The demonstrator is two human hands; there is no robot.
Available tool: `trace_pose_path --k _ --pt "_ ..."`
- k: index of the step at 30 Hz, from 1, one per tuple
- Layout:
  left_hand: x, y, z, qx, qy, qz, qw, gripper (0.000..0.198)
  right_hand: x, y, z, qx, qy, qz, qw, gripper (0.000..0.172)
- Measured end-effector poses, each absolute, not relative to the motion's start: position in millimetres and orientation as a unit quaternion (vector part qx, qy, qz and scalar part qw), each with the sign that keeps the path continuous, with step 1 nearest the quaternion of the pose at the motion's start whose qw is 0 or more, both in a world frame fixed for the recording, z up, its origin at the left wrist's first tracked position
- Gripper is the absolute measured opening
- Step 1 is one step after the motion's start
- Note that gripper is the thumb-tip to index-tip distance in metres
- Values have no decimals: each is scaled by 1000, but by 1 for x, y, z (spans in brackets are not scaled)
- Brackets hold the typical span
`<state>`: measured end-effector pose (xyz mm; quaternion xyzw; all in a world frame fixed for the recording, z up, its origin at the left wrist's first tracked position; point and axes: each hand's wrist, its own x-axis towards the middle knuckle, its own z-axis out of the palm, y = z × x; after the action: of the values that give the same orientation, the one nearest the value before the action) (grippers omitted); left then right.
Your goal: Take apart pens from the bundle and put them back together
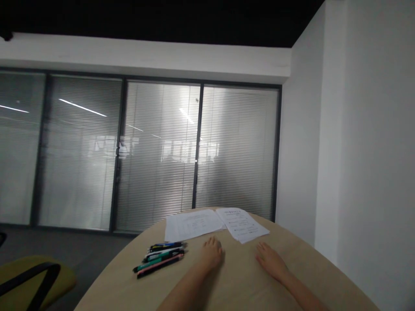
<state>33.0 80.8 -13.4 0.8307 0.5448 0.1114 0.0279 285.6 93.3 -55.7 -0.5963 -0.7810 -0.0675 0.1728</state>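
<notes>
Two bare hands lie open and empty on a curved beige tabletop (236, 293), head view. Left hand (211, 255) rests just beside a bundle of pens (158, 259); right hand (270, 261) rests near two printed paper sheets (194, 224), gripping nothing.

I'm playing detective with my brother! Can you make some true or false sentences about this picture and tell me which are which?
1. The left hand is nearer the pens than the right hand is. True.
2. The right hand is gripping a pen. False: it lies open on the tabletop, holding nothing.
3. The printed papers lie beyond both hands. True.
4. The tabletop has square corners. False: its edge is curved.
5. A yellow-green chair stands to the left of the table. True.
</notes>
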Motion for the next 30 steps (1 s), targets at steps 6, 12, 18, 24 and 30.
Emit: trace_pose_path --k 6,12,18,24,30 --pt "40 72 -30 800 587 119 17 55 296 106 -72 -617 -767 -62 163 50" --pt "44 63 -25 822 559 108 -27 40 302 108 -83 -621 -753 -56 208 43" --pt "-18 41 -3 833 546 35 -78 27 307 113 -88 -618 -758 -52 203 44" --pt "-130 3 25 742 654 -11 -147 31 308 114 -94 -616 -759 -63 202 46" --pt "-162 -17 35 728 670 -76 -120 30 305 108 -90 -615 -763 -71 187 47"
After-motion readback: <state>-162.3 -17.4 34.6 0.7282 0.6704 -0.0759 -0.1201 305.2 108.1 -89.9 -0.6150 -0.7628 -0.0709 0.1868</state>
